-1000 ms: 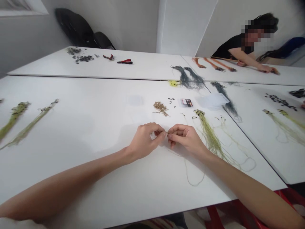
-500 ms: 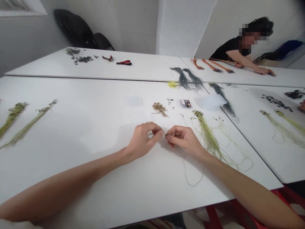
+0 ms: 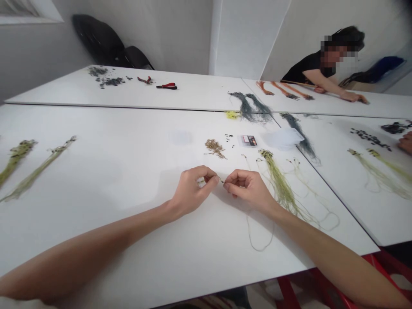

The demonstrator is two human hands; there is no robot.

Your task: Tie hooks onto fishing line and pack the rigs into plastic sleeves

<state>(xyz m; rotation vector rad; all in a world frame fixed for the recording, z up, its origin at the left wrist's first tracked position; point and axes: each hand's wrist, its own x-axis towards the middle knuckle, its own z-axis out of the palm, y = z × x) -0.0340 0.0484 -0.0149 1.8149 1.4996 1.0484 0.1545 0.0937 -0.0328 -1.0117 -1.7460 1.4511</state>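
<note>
Head view: the left hand and the right hand nearly meet above the near table, each with thumb and forefinger pinched on a small piece that spans the narrow gap between them. Its exact shape is too small to tell. Gripping it from both sides probably steadies it and leaves its middle in sight. A thin line loops slackly beside the right forearm, likely so that it does not tug at the pinch; where it ends is hidden.

Just beyond the hands lie a brassy heap, black bits and a small box, seemingly set out for easy reach. To the right, a green bundle has its dark-dotted ends gathered and its strands trailing toward the person, presumably against tangling. Two more bundles lie at far left, well apart, perhaps to free the working space. Pliers rest on the far table, well away from the hands.
</note>
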